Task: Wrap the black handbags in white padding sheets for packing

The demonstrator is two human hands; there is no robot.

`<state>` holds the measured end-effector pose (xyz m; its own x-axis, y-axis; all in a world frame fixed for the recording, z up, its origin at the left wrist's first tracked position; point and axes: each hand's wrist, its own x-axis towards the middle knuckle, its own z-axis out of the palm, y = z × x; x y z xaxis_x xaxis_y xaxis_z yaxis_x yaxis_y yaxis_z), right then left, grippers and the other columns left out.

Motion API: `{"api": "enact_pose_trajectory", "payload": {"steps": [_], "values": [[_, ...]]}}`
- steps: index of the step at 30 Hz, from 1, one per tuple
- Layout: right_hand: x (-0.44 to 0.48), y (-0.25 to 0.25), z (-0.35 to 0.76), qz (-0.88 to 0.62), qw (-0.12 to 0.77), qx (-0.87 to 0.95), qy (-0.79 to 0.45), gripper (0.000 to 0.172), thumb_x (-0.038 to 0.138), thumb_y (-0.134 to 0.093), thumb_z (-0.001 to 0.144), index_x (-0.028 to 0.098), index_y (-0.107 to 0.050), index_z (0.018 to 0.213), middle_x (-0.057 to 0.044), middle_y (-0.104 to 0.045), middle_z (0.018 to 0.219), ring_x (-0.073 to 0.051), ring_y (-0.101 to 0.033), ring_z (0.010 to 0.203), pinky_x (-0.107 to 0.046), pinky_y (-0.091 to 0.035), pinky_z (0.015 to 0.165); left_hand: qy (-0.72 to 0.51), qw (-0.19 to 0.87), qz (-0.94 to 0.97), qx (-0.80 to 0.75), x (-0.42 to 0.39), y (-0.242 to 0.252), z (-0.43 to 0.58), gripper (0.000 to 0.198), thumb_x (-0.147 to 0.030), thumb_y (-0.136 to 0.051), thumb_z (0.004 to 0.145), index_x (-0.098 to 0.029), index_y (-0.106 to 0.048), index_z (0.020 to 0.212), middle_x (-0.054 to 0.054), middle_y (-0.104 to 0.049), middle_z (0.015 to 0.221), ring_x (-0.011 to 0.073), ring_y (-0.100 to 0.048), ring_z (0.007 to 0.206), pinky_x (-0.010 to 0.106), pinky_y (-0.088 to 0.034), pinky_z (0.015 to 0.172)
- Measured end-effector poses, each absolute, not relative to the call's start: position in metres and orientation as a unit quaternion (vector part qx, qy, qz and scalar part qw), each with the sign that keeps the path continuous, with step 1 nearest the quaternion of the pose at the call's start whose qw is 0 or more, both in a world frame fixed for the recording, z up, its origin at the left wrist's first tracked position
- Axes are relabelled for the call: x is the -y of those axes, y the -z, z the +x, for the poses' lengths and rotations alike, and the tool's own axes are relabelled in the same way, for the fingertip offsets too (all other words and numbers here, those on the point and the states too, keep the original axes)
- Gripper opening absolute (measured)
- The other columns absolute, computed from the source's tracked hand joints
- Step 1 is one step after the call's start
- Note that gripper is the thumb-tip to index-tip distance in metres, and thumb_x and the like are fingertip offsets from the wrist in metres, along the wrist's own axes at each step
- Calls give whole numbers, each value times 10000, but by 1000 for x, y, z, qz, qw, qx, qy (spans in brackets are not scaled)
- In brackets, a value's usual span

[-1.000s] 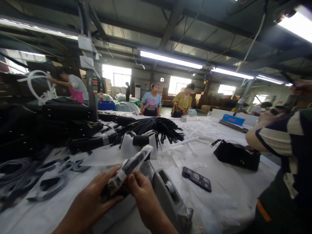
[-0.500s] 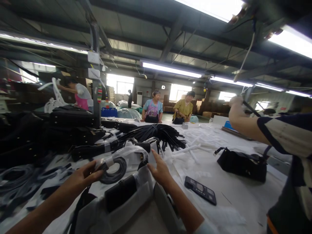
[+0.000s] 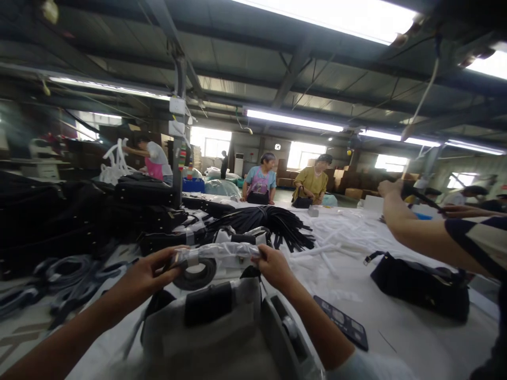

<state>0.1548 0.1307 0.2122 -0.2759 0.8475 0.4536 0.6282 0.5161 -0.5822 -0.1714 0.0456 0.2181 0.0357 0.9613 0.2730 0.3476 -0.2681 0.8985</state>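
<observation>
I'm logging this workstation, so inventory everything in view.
Wrapped strap: one, clear plastic, between hands
Wrapped handbags: at least two, black and white, below and behind strap
Coiled straps: several, dark, left
Bag pile: one, black, left
Strap bundle: one, black, centre
Tape dispenser: one, grey, beside near handbag
Phone: one, black, right of dispenser
Handbag: one, black, right
Table: one, white, beneath
People: several, mixed clothing, background and right
Tube lights: several, white, overhead
Left hand, right hand: one each, bare, strap's ends

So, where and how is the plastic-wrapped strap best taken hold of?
Probably pinch the strap near its two ends, the left hand coming from the left and the right hand from the right, as they hold it now. It looks narrow and slightly bowed, and runs sideways between them.
</observation>
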Motion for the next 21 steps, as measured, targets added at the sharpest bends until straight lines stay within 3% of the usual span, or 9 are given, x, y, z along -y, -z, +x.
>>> {"api": "enact_pose_trajectory", "payload": {"steps": [1, 3, 5, 6, 8, 11, 14, 16, 21], "values": [[-127, -211, 156, -470, 363, 792, -142, 245, 155, -611, 794, 192, -710, 1016, -63, -746, 889, -233, -694, 878, -321, -500, 826, -468, 319, 644, -514, -47, -218, -172, 654, -540, -754, 734, -261, -607, 1307, 57, -666, 1296, 322, -622, 1179, 379, -521, 983], [-120, -210, 156, -453, 341, 812, -140, 562, 155, -697, 730, 189, -611, 1285, -111, -706, 1163, -272, -654, 1082, -373, -482, 953, -463, 303, 650, -521, -52, -216, -171, 646, -523, -748, 739, -256, -604, 1310, 58, -678, 1274, 328, -623, 1175, 401, -511, 994], [-117, -213, 148, -399, 334, 844, -128, 814, 172, -739, 719, 205, -429, 1470, -128, -513, 1458, -270, -488, 1333, -390, -390, 1102, -464, 292, 653, -522, -59, -213, -170, 647, -518, -733, 752, -244, -594, 1322, 66, -676, 1276, 335, -609, 1190, 430, -481, 1028], [-117, -216, 141, -364, 334, 862, -117, 860, 208, -749, 740, 213, -365, 1509, -119, -426, 1530, -256, -402, 1404, -388, -337, 1150, -466, 290, 655, -519, -63, -212, -169, 650, -516, -729, 755, -237, -590, 1326, 71, -669, 1285, 340, -596, 1206, 445, -459, 1050], [-120, -226, 123, -302, 329, 890, -94, 828, 312, -732, 812, 212, -329, 1528, -113, -388, 1555, -241, -342, 1442, -394, -288, 1182, -468, 293, 661, -509, -70, -211, -167, 658, -508, -729, 756, -227, -583, 1333, 80, -656, 1300, 352, -571, 1230, 480, -413, 1087], [-132, -242, 93, -269, 297, 912, -85, 729, 414, -724, 843, 227, -425, 1481, -107, -551, 1426, -257, -503, 1321, -388, -376, 1110, -467, 300, 671, -492, -76, -210, -166, 681, -497, -746, 742, -217, -578, 1339, 89, -660, 1288, 362, -563, 1234, 505, -382, 1106], [-146, -251, 69, -266, 270, 921, -95, 489, 387, -749, 829, 264, -637, 1289, -53, -730, 1131, -242, -674, 1049, -325, -486, 925, -473, 307, 671, -482, -76, -211, -168, 720, -527, -746, 744, -209, -555, 1360, 95, -651, 1301, 356, -556, 1249, 479, -398, 1098], [-153, -254, 60, -266, 267, 921, -101, 331, 341, -751, 830, 255, -718, 1148, -29, -759, 996, -220, -701, 931, -285, -496, 834, -480, 310, 665, -481, -73, -211, -174, 742, -551, -745, 749, -223, -531, 1379, 91, -628, 1339, 341, -534, 1282, 456, -402, 1100], [-157, -269, 53, -262, 293, 914, -103, 270, 260, -733, 835, 208, -734, 1100, -54, -748, 1054, -213, -680, 962, -274, -472, 844, -495, 308, 641, -500, -59, -198, -208, 771, -645, -613, 836, -241, -415, 1462, 115, -550, 1434, 305, -481, 1345, 445, -392, 1113]]}}
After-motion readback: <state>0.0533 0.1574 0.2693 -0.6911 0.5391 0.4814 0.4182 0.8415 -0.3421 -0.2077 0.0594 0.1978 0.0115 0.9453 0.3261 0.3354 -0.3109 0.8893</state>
